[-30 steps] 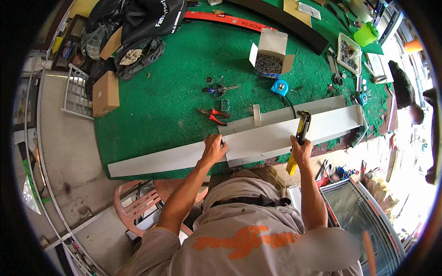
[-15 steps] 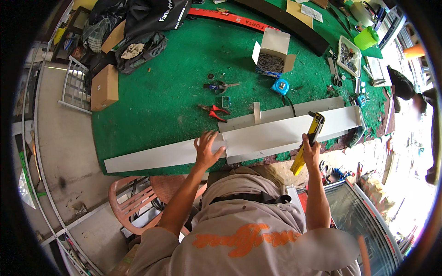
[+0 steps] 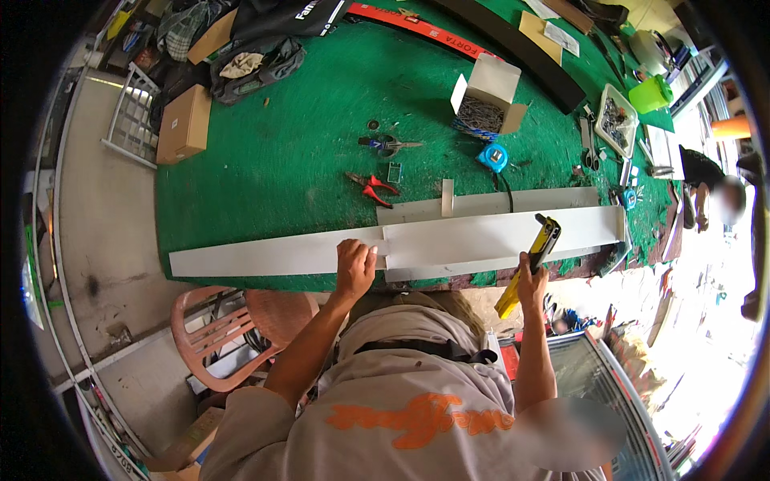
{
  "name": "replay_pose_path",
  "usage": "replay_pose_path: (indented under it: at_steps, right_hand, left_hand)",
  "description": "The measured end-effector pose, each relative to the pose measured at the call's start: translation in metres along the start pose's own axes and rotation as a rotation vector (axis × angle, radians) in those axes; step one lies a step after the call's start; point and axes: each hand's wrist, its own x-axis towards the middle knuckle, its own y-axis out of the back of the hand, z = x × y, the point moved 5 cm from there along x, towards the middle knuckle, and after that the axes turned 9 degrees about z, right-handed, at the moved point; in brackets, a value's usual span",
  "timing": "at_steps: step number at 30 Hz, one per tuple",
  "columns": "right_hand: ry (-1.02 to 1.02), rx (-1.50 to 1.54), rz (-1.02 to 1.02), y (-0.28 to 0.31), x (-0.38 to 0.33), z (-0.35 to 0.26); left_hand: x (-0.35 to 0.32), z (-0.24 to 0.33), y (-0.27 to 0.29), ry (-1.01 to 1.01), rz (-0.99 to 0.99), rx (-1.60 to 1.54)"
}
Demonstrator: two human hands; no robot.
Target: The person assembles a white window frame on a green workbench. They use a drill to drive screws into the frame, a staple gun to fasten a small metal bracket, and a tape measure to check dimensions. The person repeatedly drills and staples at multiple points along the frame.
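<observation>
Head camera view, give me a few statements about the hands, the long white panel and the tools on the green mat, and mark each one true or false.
1. The left hand rests on the long white panel. True.
2. The right hand grips a blue tape measure. False: it holds a yellow and black hand tool; the blue tape measure lies on the green mat.
3. The red-handled pliers lie on the mat beyond the panel, in neither hand. True.
4. The open cardboard box sits on the pink plastic chair. False: it sits on the mat.
</observation>
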Motion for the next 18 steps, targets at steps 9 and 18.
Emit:
replay_pose_path:
  at_steps: [9,18]
  right_hand:
    - [0.138,0.142,0.186,0.022,-0.002,-0.028]
    - [-0.086,-0.015,0.826,0.124,-0.018,0.087]
  left_hand:
    - [0.115,0.049,-0.019,0.110,0.283,-0.210]
    - [0.333,0.140,-0.220,-0.146,-0.176,-0.220]
